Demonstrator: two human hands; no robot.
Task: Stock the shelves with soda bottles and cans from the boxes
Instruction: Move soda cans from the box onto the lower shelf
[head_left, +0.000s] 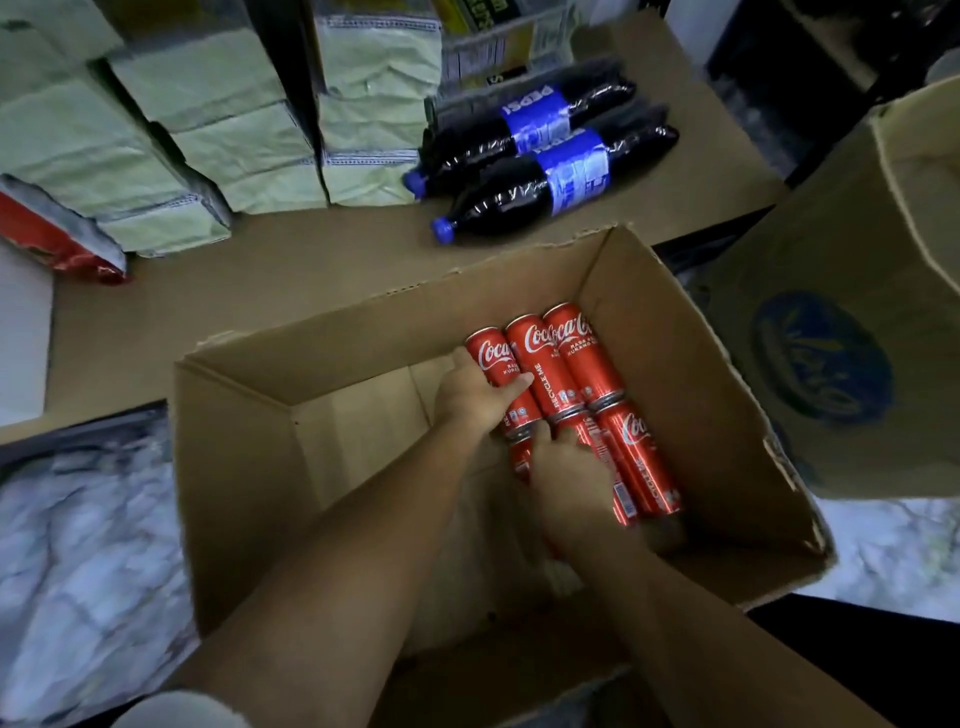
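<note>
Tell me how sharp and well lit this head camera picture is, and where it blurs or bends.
Head view: dim and bluish; the red cans in the open box and both hands, left and right, are sharpest; the Pepsi bottles and green stacked packs smear with motion blur; wide-angle lens bows the edges; glare streaks the can sides.

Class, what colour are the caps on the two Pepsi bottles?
Blue, seen in the head view: cap and cap.
</note>
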